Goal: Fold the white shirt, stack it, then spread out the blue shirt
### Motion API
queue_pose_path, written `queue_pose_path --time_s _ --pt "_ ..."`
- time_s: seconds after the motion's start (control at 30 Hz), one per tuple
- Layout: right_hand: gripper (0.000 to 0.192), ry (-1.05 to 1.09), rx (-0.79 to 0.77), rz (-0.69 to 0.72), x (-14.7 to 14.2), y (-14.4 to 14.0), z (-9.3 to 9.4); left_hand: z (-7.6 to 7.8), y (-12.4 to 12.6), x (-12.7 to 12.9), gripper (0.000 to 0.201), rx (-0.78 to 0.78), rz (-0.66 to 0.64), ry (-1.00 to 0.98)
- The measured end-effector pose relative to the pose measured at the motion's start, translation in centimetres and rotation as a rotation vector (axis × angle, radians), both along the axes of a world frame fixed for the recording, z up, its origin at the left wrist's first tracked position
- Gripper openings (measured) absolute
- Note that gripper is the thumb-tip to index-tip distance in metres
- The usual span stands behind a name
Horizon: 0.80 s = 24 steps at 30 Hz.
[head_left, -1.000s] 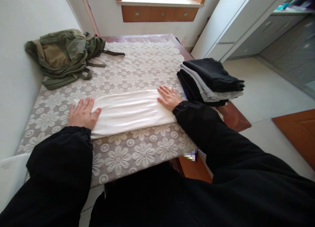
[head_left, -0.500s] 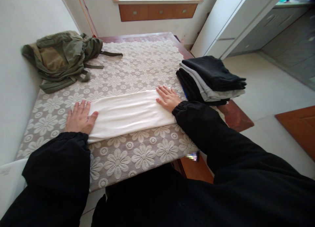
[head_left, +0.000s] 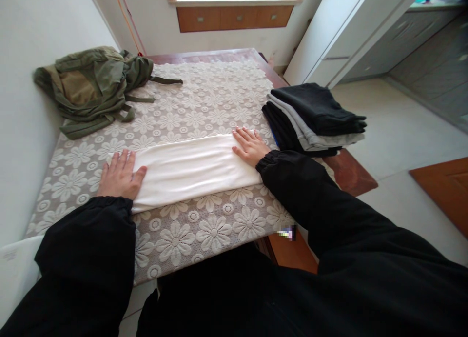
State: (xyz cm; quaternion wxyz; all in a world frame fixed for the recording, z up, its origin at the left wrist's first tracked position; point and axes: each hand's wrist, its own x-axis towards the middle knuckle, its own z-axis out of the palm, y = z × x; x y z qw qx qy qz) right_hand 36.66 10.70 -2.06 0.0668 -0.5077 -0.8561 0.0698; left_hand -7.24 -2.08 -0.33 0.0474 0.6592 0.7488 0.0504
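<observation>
A white cloth garment (head_left: 190, 166), folded into a long flat strip, lies across the table in front of me; its exact kind does not show. My left hand (head_left: 120, 176) rests flat on its left end, fingers stretched out and thumb apart. On the right end lies my right hand (head_left: 249, 147), palm down with the fingers extended. Faint creases run lengthwise along the fabric between the two hands. Beneath it is a lace tablecloth (head_left: 175, 242) with a flower pattern.
A green backpack (head_left: 91, 86) sits at the table's far left against the wall, its straps trailing right. Just beyond my right hand stands a stack of folded dark and grey clothes (head_left: 314, 115) at the table's right edge. A white cabinet (head_left: 329, 39) rises behind it.
</observation>
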Motion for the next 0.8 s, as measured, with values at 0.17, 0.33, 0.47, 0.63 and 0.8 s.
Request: queue_pose_path --time_s 0.17,0.33,0.47,0.63,0.8 --pt "0.071 -0.005 0.005 -0.004 -0.1 -0.1 0.1 -0.2 0.1 -0.2 0.082 0.011 0.004 -0.017" --pt "0.07 -0.016 0.004 0.002 -0.1 -0.1 0.1 -0.4 0.3 -0.7 0.082 0.111 0.008 -0.108" --pt "0.071 -0.011 -0.002 -0.001 -0.1 0.0 0.1 0.1 -0.7 -1.4 0.083 0.159 0.09 -0.203" --pt "0.071 0.0 -0.001 -0.008 -0.2 -0.1 0.1 2.0 -3.6 -0.9 0.095 0.042 0.283 -0.066" --pt "0.071 0.014 -0.002 -0.011 -0.2 -0.1 0.1 4.2 -5.2 0.1 0.096 -0.01 0.337 -0.046"
